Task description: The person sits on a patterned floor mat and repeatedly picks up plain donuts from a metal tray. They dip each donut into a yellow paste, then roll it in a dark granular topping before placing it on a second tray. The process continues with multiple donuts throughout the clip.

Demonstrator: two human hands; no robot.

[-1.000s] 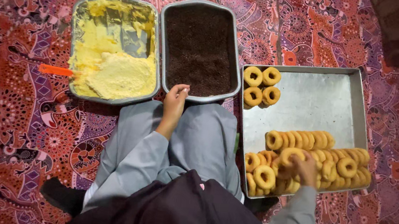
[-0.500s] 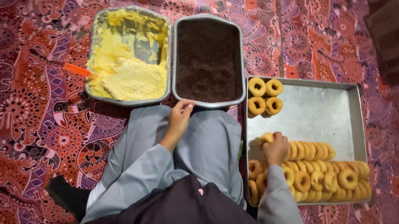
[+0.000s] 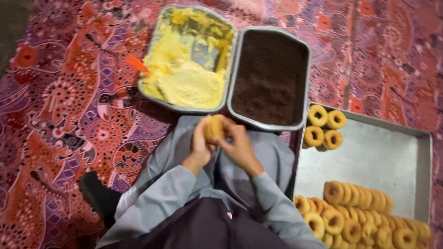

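Both hands, left hand [image 3: 201, 145] and right hand [image 3: 237, 143], have fingers curled snug around 1 golden ring doughnut [image 3: 213, 127], held over the lap just below the yellow-cream tin [image 3: 189, 59] and the chocolate-crumb tin [image 3: 270, 78].

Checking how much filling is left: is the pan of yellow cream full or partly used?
Partly used. The yellow cream pan shows bare metal at its upper right, with cream heaped toward the lower left.

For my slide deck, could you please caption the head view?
Both hands, left hand and right hand, hold one ring doughnut before trays of yellow cream and dark crumbs.
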